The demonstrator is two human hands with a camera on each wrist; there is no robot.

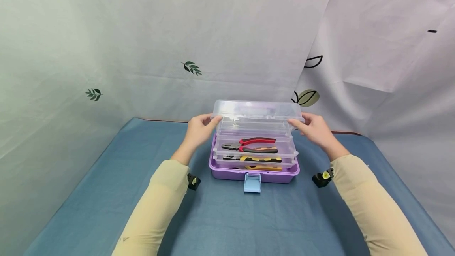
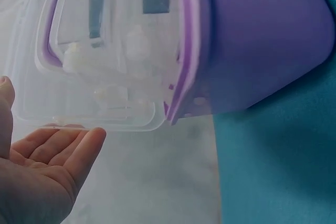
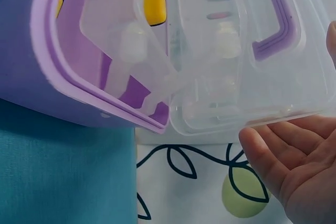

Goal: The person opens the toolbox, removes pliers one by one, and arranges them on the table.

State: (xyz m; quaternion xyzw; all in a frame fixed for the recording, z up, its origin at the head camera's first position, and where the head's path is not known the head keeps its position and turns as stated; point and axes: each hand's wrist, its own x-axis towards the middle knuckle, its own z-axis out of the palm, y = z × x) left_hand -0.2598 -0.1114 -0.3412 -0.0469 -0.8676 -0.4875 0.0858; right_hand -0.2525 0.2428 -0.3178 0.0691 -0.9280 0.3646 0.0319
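Note:
A purple toolbox (image 1: 232, 174) stands with its clear lid (image 1: 257, 108) raised and tilted back. Inside, clear trays (image 1: 220, 151) are fanned out in steps. On them lie pliers with red and black handles (image 1: 257, 140), and lower down a black-and-yellow-handled tool (image 1: 261, 159). My left hand (image 1: 200, 130) holds the lid's left end, thumb in front and fingers behind. At the opposite end my right hand (image 1: 316, 130) holds it the same way. Both wrist views show the fingers (image 2: 86, 153) fairly straight along the lid's edge.
A light blue latch (image 1: 252, 183) hangs down at the toolbox's front. The box sits on a blue cloth-covered table (image 1: 227, 224), near its back edge. Behind hangs a pale curtain (image 1: 245, 42) with leaf prints. A purple carrying handle (image 3: 281, 22) is set in the lid.

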